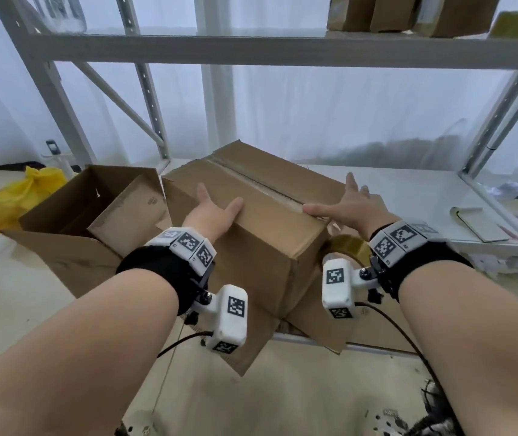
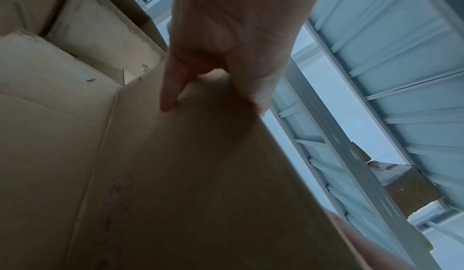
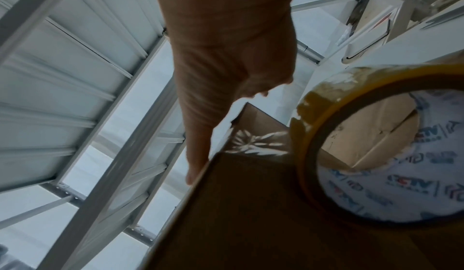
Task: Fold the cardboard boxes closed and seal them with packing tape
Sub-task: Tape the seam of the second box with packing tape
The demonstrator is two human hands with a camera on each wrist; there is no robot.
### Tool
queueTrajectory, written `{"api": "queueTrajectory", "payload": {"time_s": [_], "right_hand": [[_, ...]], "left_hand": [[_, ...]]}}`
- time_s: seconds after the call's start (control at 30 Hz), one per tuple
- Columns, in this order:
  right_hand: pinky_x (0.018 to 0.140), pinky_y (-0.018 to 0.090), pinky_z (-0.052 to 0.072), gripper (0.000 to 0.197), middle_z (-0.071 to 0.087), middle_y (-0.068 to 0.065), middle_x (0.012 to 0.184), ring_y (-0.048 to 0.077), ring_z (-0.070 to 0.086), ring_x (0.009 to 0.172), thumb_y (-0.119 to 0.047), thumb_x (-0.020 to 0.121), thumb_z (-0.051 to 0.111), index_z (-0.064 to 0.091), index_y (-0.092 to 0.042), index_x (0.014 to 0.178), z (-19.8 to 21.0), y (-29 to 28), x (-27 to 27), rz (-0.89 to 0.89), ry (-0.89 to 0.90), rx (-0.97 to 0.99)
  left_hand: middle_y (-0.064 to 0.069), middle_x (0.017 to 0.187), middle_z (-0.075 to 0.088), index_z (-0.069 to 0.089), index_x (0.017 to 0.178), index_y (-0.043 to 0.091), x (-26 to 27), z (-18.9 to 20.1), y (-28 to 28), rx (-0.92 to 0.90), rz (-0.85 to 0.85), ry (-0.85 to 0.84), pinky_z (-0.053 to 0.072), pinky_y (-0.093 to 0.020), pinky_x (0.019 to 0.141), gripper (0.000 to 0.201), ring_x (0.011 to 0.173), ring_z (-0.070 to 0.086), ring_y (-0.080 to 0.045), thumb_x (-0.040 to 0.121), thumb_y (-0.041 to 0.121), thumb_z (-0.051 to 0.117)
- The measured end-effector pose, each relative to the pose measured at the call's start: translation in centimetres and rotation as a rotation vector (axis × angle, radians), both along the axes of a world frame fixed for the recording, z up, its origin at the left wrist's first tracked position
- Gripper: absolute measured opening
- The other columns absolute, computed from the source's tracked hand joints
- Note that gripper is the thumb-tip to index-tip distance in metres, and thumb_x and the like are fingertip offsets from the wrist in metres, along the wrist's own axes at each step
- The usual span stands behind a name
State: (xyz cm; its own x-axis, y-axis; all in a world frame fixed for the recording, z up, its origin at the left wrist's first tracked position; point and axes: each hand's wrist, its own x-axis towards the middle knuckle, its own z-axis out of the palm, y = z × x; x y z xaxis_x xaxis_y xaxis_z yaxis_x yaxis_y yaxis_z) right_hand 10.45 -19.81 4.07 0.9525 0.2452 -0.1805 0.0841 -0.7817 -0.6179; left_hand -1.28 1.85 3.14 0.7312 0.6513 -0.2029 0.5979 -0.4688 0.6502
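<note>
A closed cardboard box (image 1: 261, 243) with a taped seam along its top sits tilted in front of me in the head view. My left hand (image 1: 216, 209) lies flat against its left upper edge, thumb on top. In the left wrist view the left hand (image 2: 226, 46) has straight fingers touching the box wall (image 2: 200, 175). My right hand (image 1: 342, 206) spreads over the right upper edge, and the right wrist view shows the right hand (image 3: 226, 56) reaching along the box (image 3: 238, 205). A roll of packing tape (image 1: 347, 243) stands by the box's right side; the tape roll (image 3: 326, 115) fills the right of the right wrist view.
An open empty cardboard box (image 1: 94, 209) stands to the left, touching the closed one. A yellow plastic bag (image 1: 18, 196) lies behind it. A white metal rack (image 1: 251, 51) rises behind. A notebook (image 1: 478, 221) lies on its lower deck. Flat cardboard (image 1: 314, 328) lies underneath.
</note>
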Motion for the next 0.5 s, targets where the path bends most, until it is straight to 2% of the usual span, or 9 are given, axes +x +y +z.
{"api": "queueTrajectory", "payload": {"time_s": [0.07,0.13,0.2,0.3,0.33,0.4,0.43,0.5], "right_hand": [[0.115,0.049,0.024,0.129,0.013,0.011,0.159,0.030,0.017,0.145,-0.070,0.057,0.076,0.004,-0.023,0.154,-0.4,0.3,0.8,0.004,-0.040,0.128],[0.110,0.044,0.033,0.115,0.027,0.012,0.152,0.030,0.030,0.138,-0.065,0.066,0.074,0.018,-0.013,0.152,-0.8,0.4,1.3,-0.037,-0.086,0.182],[0.106,0.044,0.038,0.101,0.037,0.013,0.144,0.031,0.040,0.130,-0.064,0.070,0.071,0.032,-0.011,0.146,-0.7,0.5,1.5,-0.078,-0.104,0.202],[0.098,0.047,0.046,0.091,0.049,0.009,0.127,0.030,0.051,0.117,-0.073,0.054,0.065,0.055,-0.018,0.126,-0.1,0.5,2.1,-0.133,-0.097,0.251],[0.097,0.047,0.046,0.082,0.053,0.008,0.121,0.030,0.054,0.112,-0.073,0.054,0.061,0.059,-0.018,0.116,0.2,0.4,2.1,-0.134,-0.110,0.241],[0.096,0.047,0.045,0.058,0.060,0.008,0.109,0.030,0.056,0.105,-0.064,0.069,0.059,0.058,-0.015,0.100,1.0,0.3,1.4,-0.119,-0.141,0.200],[0.096,0.047,0.045,0.052,0.062,0.009,0.106,0.030,0.057,0.102,-0.060,0.076,0.059,0.056,-0.013,0.097,1.2,0.0,1.1,-0.115,-0.157,0.188],[0.092,0.044,0.046,0.055,0.062,0.011,0.108,0.030,0.057,0.102,-0.057,0.081,0.058,0.056,-0.007,0.105,1.0,-0.7,0.7,-0.122,-0.188,0.158]], "left_hand": [[-0.015,0.144,0.040,-0.020,0.147,0.033,-0.3,-0.6,-0.1,-0.086,0.000,-0.048,0.054,-0.048,0.086,0.100,0.108,0.057,-0.040,0.083,0.067,0.048],[-0.014,0.142,0.042,-0.021,0.147,0.032,-0.5,-1.1,-0.6,-0.116,0.030,-0.081,0.057,-0.048,0.078,0.099,0.101,0.059,-0.038,0.084,0.065,0.048],[-0.013,0.142,0.042,-0.019,0.148,0.028,-0.5,-1.3,-1.0,-0.087,0.059,-0.120,0.056,-0.047,0.082,0.100,0.104,0.057,-0.038,0.084,0.064,0.049],[-0.015,0.142,0.044,-0.007,0.152,0.021,-0.1,-0.3,-1.1,0.009,0.079,-0.195,0.045,-0.045,0.098,0.094,0.117,0.052,-0.038,0.087,0.059,0.049],[-0.014,0.143,0.043,-0.001,0.152,0.019,0.1,0.3,-1.2,0.053,0.064,-0.216,0.041,-0.042,0.101,0.088,0.122,0.048,-0.036,0.089,0.054,0.048],[-0.012,0.140,0.047,0.015,0.150,0.019,0.6,1.8,-1.5,0.132,-0.002,-0.276,0.037,-0.039,0.101,0.073,0.125,0.046,-0.031,0.091,0.047,0.047],[-0.011,0.138,0.049,0.025,0.147,0.019,0.8,2.5,-1.7,0.163,-0.044,-0.317,0.037,-0.037,0.099,0.066,0.124,0.047,-0.029,0.091,0.045,0.047],[-0.007,0.133,0.052,0.042,0.138,0.019,1.2,3.3,-1.7,0.186,-0.132,-0.372,0.036,-0.032,0.094,0.051,0.123,0.047,-0.024,0.093,0.042,0.048]]}}
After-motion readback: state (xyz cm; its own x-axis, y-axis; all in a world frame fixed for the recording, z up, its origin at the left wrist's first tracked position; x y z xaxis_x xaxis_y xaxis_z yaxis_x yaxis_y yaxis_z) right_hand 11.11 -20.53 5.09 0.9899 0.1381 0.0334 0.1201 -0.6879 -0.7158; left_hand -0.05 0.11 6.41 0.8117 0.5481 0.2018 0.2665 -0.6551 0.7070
